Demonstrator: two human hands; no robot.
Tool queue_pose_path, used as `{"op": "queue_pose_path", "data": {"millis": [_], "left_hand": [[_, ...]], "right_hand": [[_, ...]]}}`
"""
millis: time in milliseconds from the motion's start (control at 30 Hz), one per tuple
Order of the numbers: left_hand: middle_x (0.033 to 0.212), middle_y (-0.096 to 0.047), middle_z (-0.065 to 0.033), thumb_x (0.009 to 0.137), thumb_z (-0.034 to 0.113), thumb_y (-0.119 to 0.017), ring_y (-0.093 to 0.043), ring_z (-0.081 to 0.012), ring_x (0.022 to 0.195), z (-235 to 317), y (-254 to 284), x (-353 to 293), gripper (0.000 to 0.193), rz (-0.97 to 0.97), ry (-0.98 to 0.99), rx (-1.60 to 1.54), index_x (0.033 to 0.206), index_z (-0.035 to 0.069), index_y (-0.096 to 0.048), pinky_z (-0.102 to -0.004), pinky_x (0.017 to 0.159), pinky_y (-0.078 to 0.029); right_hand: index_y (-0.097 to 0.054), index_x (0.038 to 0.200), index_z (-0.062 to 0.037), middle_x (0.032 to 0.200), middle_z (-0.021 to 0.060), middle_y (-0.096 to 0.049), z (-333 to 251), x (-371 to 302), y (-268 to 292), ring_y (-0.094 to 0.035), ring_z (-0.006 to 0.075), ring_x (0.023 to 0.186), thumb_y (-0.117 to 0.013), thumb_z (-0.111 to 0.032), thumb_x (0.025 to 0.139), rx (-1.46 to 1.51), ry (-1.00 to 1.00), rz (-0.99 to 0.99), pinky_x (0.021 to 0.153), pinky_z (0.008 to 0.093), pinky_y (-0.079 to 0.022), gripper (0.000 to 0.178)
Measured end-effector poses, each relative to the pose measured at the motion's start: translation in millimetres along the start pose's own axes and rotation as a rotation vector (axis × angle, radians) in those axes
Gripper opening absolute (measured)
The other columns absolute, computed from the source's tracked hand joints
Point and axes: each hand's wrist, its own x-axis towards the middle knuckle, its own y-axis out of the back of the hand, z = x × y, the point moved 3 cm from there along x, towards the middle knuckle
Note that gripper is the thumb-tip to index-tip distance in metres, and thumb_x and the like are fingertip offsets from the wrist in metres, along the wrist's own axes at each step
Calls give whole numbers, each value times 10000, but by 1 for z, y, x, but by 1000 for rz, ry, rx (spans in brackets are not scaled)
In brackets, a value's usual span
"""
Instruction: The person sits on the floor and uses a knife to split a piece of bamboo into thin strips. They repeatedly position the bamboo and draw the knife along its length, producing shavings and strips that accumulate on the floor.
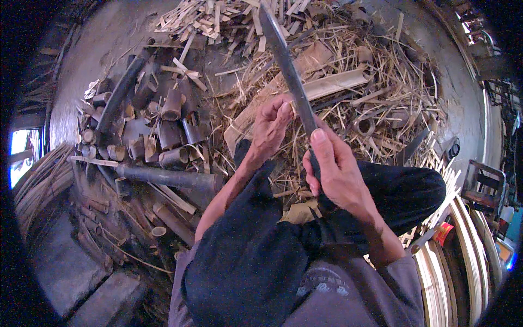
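My right hand (333,170) is closed around the handle of a long dark knife (287,68). Its blade points up and away from me over a heap of bamboo litter. My left hand (271,124) is at the lower part of the blade, with fingers curled and the thumb against the blade's flat side. Whether it pinches a thin strip there is hidden by the fingers. Behind both hands a pale split bamboo slat (333,83) lies across the heap. My knees in dark trousers (403,191) are below the hands.
Short cut bamboo tubes (163,131) and a long dark culm (169,177) lie to the left. Pale chips and offcuts (218,19) are piled at the top. Straw-like shavings (381,103) cover the right side. Bent bamboo strips (463,250) curve at the lower right beside a stool (482,182).
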Motion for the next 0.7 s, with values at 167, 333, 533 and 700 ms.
{"op": "queue_pose_path", "data": {"millis": [167, 333, 533, 700], "left_hand": [[751, -490, 57, 970, 362, -493, -395, -41, 687, 9, 0, 6, 338, -15, -40, -20, 955, 41, -596, -201, 605, -315], [721, -440, 62, 970, 393, -482, -382, -55, 674, 14, 4, 12, 360, 14, -73, 88, 829, 69, -546, -221, 597, -318], [716, -433, 53, 961, 394, -500, -383, -58, 679, 12, 10, 13, 371, 31, -143, 97, 783, 70, -530, -221, 595, -315], [712, -450, 47, 950, 367, -535, -392, -65, 678, 3, 9, 0, 359, 114, -43, 11, 773, 55, -534, -215, 607, -323]], "right_hand": [[-344, 1439, -179, 650, -51, -397, 4, 10, -2, -372, 42, 582, -392, -257, 1004, -137, 107, 29, 518, 206, -356, 445], [-330, 1435, -153, 646, -36, -422, -7, 7, -5, -389, 38, 481, -372, -334, 1005, -156, 185, 36, 426, 189, -339, 469], [-306, 1448, -150, 638, -37, -420, -5, 12, -4, -388, 40, 479, -371, -323, 1004, -212, 208, 8, 423, 191, -340, 481], [-316, 1442, -128, 644, -35, -433, 9, 17, -7, -388, 33, 481, -376, -316, 1005, -214, 201, -16, 427, 181, -340, 479]]}}
